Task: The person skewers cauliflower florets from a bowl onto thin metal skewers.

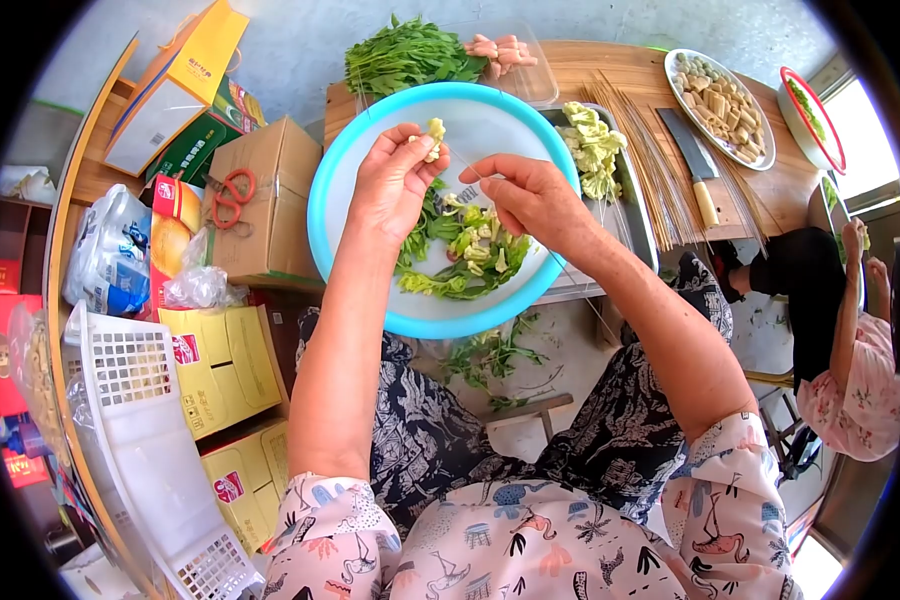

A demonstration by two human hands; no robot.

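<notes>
Both hands are raised over a white basin with a blue rim (320,215). My left hand (390,180) pinches a small pale yellow-green leaf piece (434,136) between thumb and fingertips. To its right, my right hand (535,195) is closed in a pinch on a thin bamboo skewer (462,160), whose tip end points toward the leaf piece. Whether the skewer pierces the leaf is too small to tell. Below the hands, leafy greens (480,255) in pale and darker green lie in the basin.
Behind the basin are a bunch of greens (410,58) and pink sausage pieces (500,52). Rightward are pale leaves (592,150) in a tray, loose skewers (642,160), a cleaver (690,150) and a plate of food pieces (725,110). Scissors (232,198) rest on a carton, left. Another person (860,380) sits far right.
</notes>
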